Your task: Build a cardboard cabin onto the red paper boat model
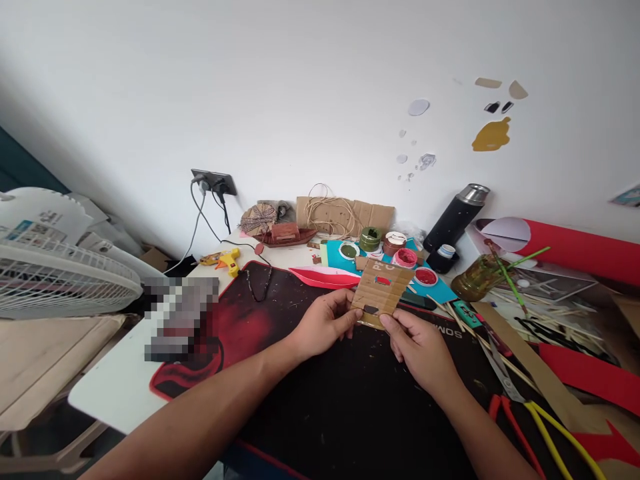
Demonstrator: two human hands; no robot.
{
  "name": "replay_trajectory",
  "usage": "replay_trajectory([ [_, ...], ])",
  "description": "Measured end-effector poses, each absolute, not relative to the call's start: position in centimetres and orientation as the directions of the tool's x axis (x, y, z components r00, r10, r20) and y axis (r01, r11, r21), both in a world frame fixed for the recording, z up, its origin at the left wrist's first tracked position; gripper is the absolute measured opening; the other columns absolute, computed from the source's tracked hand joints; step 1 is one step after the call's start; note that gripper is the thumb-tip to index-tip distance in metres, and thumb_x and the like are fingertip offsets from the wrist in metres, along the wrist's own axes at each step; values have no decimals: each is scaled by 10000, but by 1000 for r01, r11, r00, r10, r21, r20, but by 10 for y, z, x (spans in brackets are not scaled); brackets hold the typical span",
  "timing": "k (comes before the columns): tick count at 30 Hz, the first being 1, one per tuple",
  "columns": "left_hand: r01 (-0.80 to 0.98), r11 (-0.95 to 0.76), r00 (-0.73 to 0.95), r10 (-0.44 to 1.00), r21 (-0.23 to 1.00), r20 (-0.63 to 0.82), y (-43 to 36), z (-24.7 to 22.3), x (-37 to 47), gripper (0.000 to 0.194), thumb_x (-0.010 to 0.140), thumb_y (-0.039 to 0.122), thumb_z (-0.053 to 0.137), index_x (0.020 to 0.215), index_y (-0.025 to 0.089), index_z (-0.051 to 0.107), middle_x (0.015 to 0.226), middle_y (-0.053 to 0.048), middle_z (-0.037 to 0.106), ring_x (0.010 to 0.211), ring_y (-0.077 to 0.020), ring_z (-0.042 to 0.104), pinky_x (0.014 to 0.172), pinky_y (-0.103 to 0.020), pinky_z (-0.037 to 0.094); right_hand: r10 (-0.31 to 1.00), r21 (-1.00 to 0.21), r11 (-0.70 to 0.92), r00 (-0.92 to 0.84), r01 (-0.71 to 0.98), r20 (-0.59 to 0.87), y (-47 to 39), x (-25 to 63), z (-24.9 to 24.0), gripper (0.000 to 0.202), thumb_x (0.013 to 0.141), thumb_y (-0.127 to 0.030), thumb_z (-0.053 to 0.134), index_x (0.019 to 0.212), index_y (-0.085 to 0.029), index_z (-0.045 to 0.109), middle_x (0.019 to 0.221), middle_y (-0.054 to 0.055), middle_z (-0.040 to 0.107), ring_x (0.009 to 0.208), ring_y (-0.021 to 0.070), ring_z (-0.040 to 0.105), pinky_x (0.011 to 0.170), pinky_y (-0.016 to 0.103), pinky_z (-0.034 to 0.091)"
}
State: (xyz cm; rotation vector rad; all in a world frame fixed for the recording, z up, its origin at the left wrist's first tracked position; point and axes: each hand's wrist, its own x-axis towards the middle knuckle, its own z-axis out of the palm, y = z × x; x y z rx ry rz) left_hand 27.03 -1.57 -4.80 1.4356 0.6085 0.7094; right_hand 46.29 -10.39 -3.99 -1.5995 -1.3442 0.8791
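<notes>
A small piece of corrugated cardboard with printed marks and a small red patch is held up over the dark desk mat. My left hand pinches its lower left edge between thumb and fingers. At the lower right corner, my right hand grips the same piece, thumb on the near face. Just behind it lies a red and pink folded boat-like shape. The far side of the cardboard is hidden from me.
Open paint jars stand on blue sheets at the back. Scissors, a cutter and sticks lie to the right, near a jar with brushes. A yellow glue gun, a brown model boat and a fan are leftward.
</notes>
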Motion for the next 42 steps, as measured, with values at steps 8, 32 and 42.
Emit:
replay_trajectory([
  [8,-87,1,639,767,996,55,-16,-47,269,465,900,619,737,968,177,610,688,31,587,518,-100,535,471,-217,415,993,-960,-90,100,266,-65,-103,457,-44,443,968,-654,586,832,-233,617,564,-38,556,445,150,504,466,270,379],
  [32,-99,111,568,822,989,-35,-6,-45,265,513,811,622,826,946,171,624,722,23,652,507,-99,559,438,-208,428,994,-988,-49,106,147,-34,-101,459,-46,398,1049,-573,511,1010,-200,644,614,-57,570,438,106,473,469,236,352],
  [42,-77,43,607,795,996,12,-10,-45,267,496,849,622,797,991,172,641,742,21,640,544,-110,585,462,-216,456,993,-974,-87,101,210,-67,-101,459,-48,352,1017,-507,570,821,-216,601,569,-58,549,451,114,480,491,242,370],
])
